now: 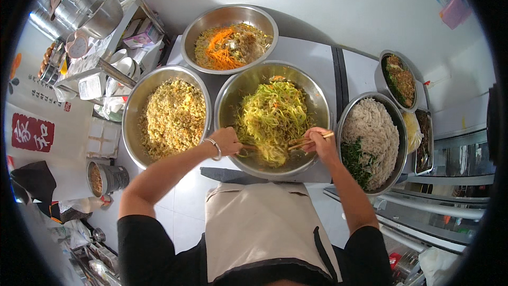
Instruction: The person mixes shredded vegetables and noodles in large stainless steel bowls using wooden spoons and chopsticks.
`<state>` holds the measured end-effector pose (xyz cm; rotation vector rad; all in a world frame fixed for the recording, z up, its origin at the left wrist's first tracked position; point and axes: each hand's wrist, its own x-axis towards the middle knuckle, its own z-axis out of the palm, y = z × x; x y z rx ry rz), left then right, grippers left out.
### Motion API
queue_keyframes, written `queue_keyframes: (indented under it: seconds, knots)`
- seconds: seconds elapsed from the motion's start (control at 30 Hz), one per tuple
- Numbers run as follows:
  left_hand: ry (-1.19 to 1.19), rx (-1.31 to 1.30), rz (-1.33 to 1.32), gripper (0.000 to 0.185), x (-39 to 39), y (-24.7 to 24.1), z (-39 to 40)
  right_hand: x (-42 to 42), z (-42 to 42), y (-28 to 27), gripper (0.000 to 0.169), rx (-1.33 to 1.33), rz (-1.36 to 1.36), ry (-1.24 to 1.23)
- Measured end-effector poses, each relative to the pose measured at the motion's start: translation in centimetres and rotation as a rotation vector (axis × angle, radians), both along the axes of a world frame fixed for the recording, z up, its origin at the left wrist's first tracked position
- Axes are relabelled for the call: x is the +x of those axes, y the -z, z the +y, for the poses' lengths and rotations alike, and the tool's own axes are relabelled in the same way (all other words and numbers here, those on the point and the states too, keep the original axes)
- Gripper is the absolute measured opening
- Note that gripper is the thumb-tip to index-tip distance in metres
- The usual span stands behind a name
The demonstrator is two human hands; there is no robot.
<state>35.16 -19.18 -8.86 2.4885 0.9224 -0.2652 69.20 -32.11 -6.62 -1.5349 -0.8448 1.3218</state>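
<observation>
Before me a wide stainless steel bowl (pixel 323 105) holds a mound of shredded green vegetable (pixel 274 113) flecked with orange shreds. My right hand (pixel 319 143) grips wooden chopsticks (pixel 303 142) at the bowl's right side, their tips in the shreds. At the left rim, my left hand (pixel 227 142), with a bangle at the wrist, is closed around a wooden utensil (pixel 249 147). Its far end is hidden in the food, so whether it is also chopsticks is unclear. The shreds between the two utensils look blurred.
Left stands a bowl of chopped pale-yellow filling (pixel 172 117). Behind is a bowl with carrot shreds (pixel 224 47). To the right, a bowl (pixel 403 155) holds pale minced filling and chopped greens, near a smaller bowl (pixel 381 79). A metal rack (pixel 115 73) flanks the left; a glass-fronted cabinet (pixel 456 163), the right.
</observation>
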Motion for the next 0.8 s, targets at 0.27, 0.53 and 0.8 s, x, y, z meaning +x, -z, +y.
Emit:
queue_keyframes:
  seconds: [0.27, 0.53, 0.8]
  knots:
    - [-0.301, -0.224, -0.208, 0.026, 2.6, -9.0, -0.7, -0.8, 2.2, -6.1, 0.022, 0.313, -0.204, -0.041]
    - [-0.134, 0.158, -0.124, 0.026, 2.1, -16.1, 1.3, 0.0, 5.8, -10.5, 0.018, 0.429, -0.393, -0.196]
    - [-0.029, 0.142, 0.101, 0.037, 1.8, -5.2, -1.2, 2.2, 0.4, -1.0, 0.022, 0.005, -0.126, -0.03]
